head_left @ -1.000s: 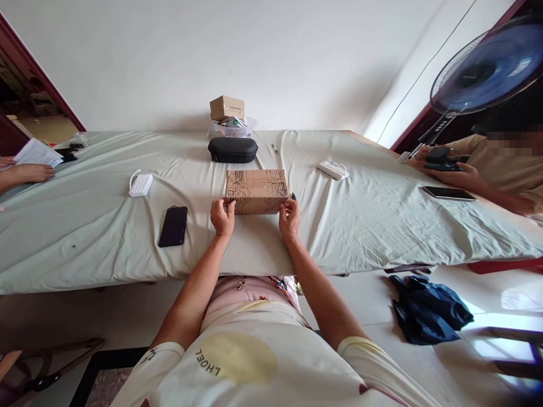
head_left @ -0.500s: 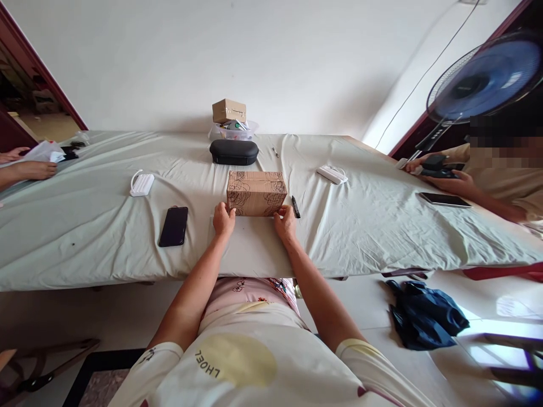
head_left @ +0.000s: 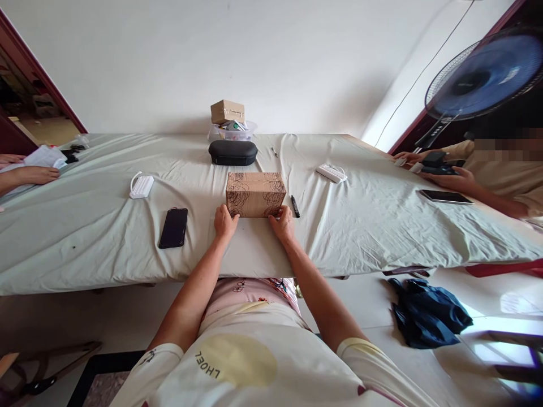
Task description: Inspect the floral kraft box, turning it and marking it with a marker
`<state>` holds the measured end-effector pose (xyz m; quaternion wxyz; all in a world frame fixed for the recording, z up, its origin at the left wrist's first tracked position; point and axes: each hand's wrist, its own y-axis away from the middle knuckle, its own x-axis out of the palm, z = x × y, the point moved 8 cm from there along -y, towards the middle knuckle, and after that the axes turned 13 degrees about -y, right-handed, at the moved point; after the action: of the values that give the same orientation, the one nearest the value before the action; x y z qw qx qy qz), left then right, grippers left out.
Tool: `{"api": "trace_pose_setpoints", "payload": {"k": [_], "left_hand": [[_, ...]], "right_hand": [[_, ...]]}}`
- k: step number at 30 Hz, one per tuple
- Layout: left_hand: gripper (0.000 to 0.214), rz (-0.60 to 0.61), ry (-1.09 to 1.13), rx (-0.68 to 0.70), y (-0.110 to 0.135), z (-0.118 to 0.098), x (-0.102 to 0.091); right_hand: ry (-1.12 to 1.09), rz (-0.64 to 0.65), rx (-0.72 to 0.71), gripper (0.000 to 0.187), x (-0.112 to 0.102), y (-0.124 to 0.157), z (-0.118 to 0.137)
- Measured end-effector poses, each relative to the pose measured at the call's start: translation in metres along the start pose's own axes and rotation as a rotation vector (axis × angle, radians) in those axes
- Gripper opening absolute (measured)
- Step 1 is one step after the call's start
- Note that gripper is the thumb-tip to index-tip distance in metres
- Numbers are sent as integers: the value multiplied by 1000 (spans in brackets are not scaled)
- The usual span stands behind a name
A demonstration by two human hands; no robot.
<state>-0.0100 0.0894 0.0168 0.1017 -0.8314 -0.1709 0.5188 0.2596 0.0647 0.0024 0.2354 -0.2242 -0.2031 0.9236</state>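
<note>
A brown cardboard box (head_left: 255,194) with drawn flower patterns rests on the sheet-covered table (head_left: 348,226) in front of me. My left hand (head_left: 224,221) grips its near left corner, fingers curled against the front face. My right hand (head_left: 283,222) holds the near right corner the same way. A black marker (head_left: 295,206) lies just to the right of the box, beside my right hand.
A black phone (head_left: 173,227) and a white device (head_left: 141,186) lie to the left. A black case (head_left: 233,152), a clear tub with a small box (head_left: 228,111) on it stand behind. Other people's hands are at both table ends; a fan (head_left: 483,76) spins at right.
My right hand has slid from the box's right side to its near right corner, uncovering the marker. The box has shifted slightly toward me.
</note>
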Motion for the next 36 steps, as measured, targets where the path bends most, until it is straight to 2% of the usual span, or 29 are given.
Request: {"api": "trace_pose_setpoints", "payload": {"k": [3,8,12,22,28,32,36], "left_hand": [[59,-32,-36,29,6,-9,-3],[111,-90,-80,36,17,-25,-13],[124,-96,-96,29,21,-32,-15],[123,-113,-58,31,16,-25,-15],[114,-159,-13,28,11,-19,-27],[107,-243,37,65,10,-18,-38],[89,-312,111,93,11,-14,-41]], "right_hand": [[47,-22,-21,59,1,3,5],[169,-67,40,101,7,9,14],[201,-68,76,115,10,11,19],[121,-60,2,106,6,8,15],[23,-45,-99,79,-3,3,26],[-91,-170,-199,57,-21,3,37],[-188,-297,-260,50,-39,8,44]]}}
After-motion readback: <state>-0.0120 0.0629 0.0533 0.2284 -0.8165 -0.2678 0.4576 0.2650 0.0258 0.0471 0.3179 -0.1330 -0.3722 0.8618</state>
